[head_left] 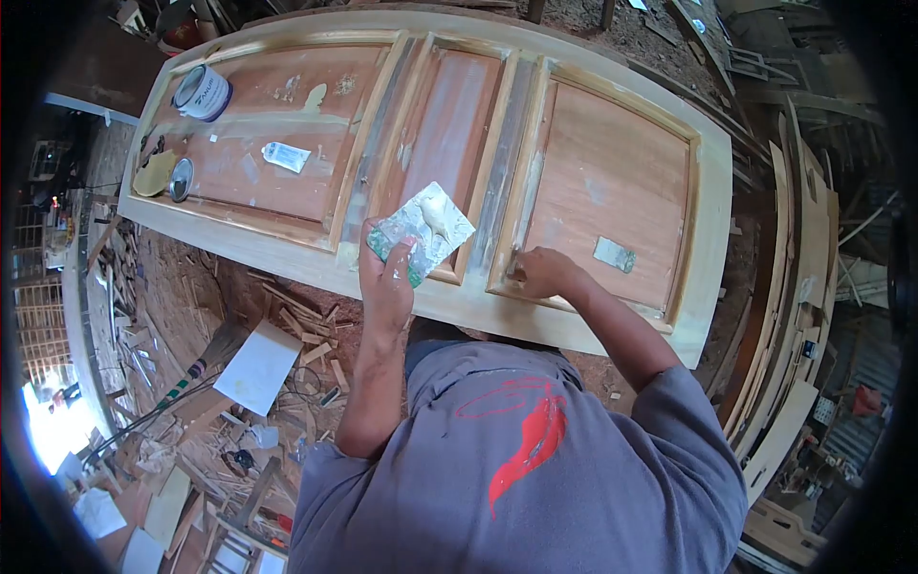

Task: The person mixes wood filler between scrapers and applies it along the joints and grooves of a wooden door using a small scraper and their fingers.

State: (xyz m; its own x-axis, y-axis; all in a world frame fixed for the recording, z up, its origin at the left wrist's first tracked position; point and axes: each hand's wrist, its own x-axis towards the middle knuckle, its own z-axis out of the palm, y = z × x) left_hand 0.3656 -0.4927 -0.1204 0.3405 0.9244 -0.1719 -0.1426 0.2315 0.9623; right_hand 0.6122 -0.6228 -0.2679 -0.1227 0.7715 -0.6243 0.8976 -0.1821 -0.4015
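My left hand (387,273) grips a small square board (448,251), its thumb on top. A mound of white putty (435,212) sits on the board, and greenish smears mark its near edge. The board is held over the near edge of a panelled wooden door (612,330) that lies flat. My right hand (543,272) is closed at the lower left corner of the door's right panel (612,158), against the raised moulding (524,215). Whatever its fingers hold, if anything, is hidden. To its right, a small putty-smeared rectangular piece (614,254) lies on the panel.
On the door's left panel stand a labelled can (202,93) and a round metal lid (181,179), with a white and blue tube (286,157) nearby. Wood scraps (311,325), a white sheet (258,367) and a broom (215,349) litter the ground. Long boards (789,287) lean at right.
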